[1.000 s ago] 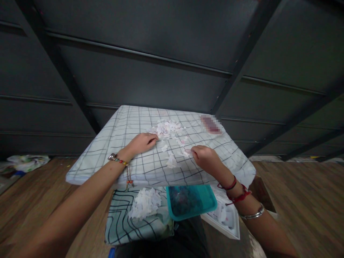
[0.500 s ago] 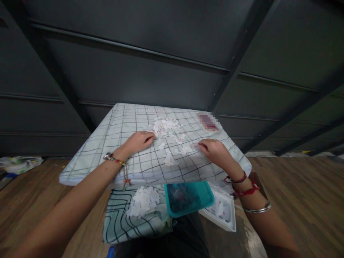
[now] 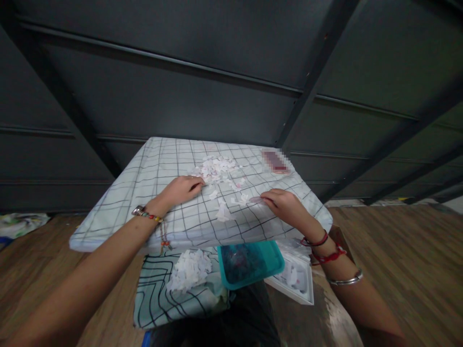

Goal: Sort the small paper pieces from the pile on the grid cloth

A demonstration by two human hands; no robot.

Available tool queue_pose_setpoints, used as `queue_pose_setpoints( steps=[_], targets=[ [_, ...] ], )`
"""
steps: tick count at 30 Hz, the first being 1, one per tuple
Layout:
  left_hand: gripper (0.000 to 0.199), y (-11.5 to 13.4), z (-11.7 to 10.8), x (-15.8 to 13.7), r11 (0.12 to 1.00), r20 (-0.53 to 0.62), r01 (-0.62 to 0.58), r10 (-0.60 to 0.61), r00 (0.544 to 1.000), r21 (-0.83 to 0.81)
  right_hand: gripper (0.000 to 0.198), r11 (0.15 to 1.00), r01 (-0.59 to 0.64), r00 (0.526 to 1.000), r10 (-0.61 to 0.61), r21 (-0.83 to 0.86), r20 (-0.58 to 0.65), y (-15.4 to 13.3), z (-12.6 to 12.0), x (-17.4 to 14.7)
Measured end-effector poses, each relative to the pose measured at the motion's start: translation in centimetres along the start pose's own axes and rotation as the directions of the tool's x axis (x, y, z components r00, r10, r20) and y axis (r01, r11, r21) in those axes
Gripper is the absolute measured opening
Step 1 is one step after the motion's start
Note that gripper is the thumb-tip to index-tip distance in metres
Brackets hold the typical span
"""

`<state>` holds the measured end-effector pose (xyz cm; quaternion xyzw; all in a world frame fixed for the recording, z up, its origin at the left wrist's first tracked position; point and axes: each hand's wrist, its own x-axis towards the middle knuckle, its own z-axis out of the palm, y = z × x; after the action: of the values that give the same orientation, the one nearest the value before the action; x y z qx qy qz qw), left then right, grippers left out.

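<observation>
My left hand (image 3: 183, 189) rests on the checked tablecloth (image 3: 123, 212), its fingers closed together at the left edge of a pile of small white paper-like scraps (image 3: 217, 167). What those fingers hold, if anything, is hidden. On the other side, my right hand (image 3: 284, 205) pinches a thin, translucent pinkish piece (image 3: 256, 199) just above the cloth. Its tip points left toward a few loose white scraps (image 3: 241, 198). Another small clump of white scraps (image 3: 223, 212) lies between the hands, nearer the front edge.
A phone-like object (image 3: 275, 161), blurred, lies at the table's back right. Below the front edge are a heap of white scraps (image 3: 191, 270) on patterned cloth, a teal tray (image 3: 269, 262) with dark contents and a white box (image 3: 306, 284). A dark panelled wall (image 3: 202, 106) stands behind.
My right hand has turned slightly, and the translucent piece now lies closer to the loose scraps. My left hand stays by the pile. The whole view has shifted a little.
</observation>
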<state>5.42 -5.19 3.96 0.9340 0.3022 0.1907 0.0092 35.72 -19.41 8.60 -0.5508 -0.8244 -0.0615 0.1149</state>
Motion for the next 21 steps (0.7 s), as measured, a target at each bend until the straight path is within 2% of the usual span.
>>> queue_pose_setpoints(
  steps=[4,8,12,18,21],
  targets=[
    [0.029,0.0,0.0,0.0,1.0,-0.004,-0.002,0.002,1.0,0.001,0.021,0.996,0.066,0.995,-0.069,0.056,0.066,0.0,-0.3,-0.4],
    [0.029,0.0,0.0,0.0,1.0,-0.004,0.006,-0.006,1.0,-0.001,0.023,0.986,0.075,0.988,-0.093,0.147,0.12,-0.6,-1.1,-1.5],
    [0.032,0.2,-0.1,0.1,1.0,0.005,0.023,-0.023,1.0,-0.004,0.025,0.982,0.108,0.975,-0.135,0.155,0.177,-1.6,-1.6,-2.6],
    [0.032,0.3,-0.2,0.2,0.999,0.013,0.031,-0.03,0.999,-0.035,0.025,0.982,0.131,0.971,-0.155,0.137,0.184,-2.6,-2.1,-3.5],
    [0.033,0.2,0.0,0.2,0.999,0.012,0.032,-0.032,0.999,-0.037,0.024,0.992,0.07,0.988,-0.084,0.105,0.133,-2.3,-2.0,-3.3]
  ],
)
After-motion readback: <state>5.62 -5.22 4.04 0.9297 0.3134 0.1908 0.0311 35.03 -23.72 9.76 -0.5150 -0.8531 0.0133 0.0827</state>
